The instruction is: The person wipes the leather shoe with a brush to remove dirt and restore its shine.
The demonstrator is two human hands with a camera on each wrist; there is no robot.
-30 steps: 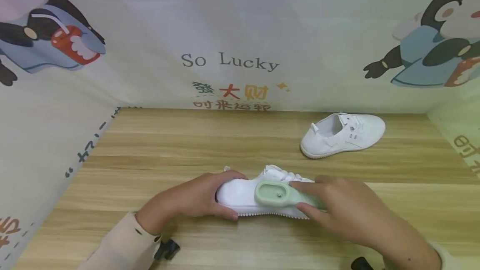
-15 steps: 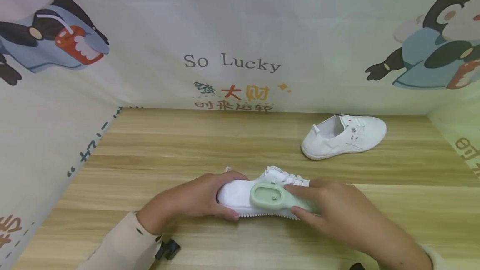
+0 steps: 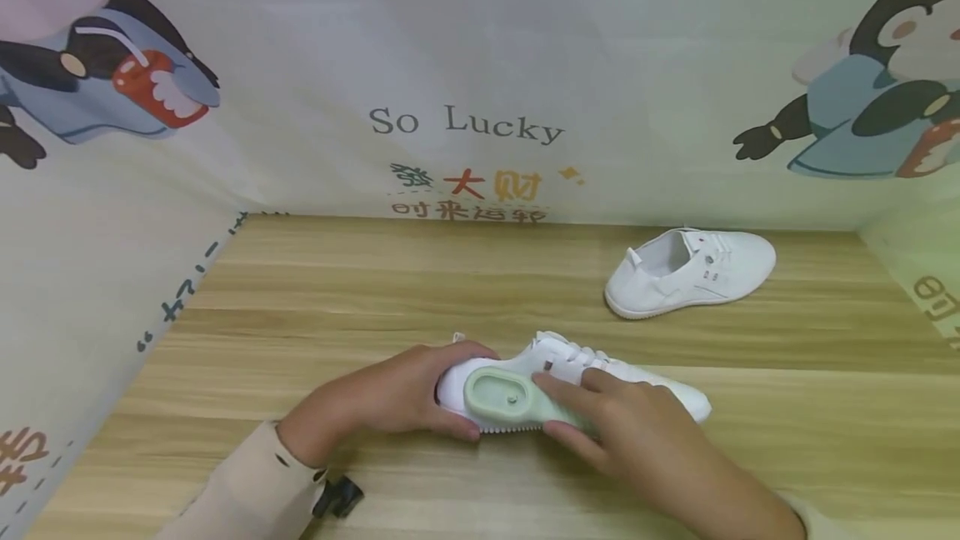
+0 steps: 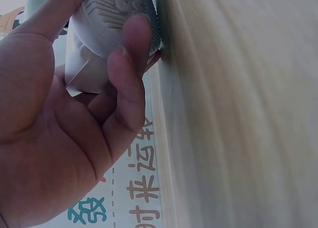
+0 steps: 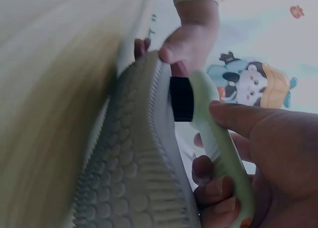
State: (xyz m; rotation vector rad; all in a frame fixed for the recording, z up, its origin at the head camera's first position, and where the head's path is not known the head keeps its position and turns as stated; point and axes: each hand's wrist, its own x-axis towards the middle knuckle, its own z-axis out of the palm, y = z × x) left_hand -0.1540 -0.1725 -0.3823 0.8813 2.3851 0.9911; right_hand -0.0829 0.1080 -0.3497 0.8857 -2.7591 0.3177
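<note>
A white lace-up sneaker [image 3: 567, 358] lies tilted on its side, toe to the right. My left hand [image 3: 401, 390] grips its heel; in the left wrist view the fingers [image 4: 126, 89] curl under the heel end of the ridged sole [image 4: 112, 17]. With my right hand [image 3: 633, 432] I hold a light green scrub brush [image 3: 498, 397] by its handle, its head over the shoe's side near the heel. Seen from the right wrist, the brush's black bristles [image 5: 182, 100] press against the sneaker's side, just above the textured sole [image 5: 131, 158].
The matching white sneaker [image 3: 693, 273] stands upright at the back right of the wood-grain table [image 3: 360, 290]. Printed cloth walls [image 3: 465, 48] with cartoon figures and lettering enclose the back and sides. A small black object [image 3: 339, 497] is beside the left cuff.
My right hand has slid the brush leftward along the sneaker's side toward the heel, uncovering the toe. The left hand keeps its hold on the heel.
</note>
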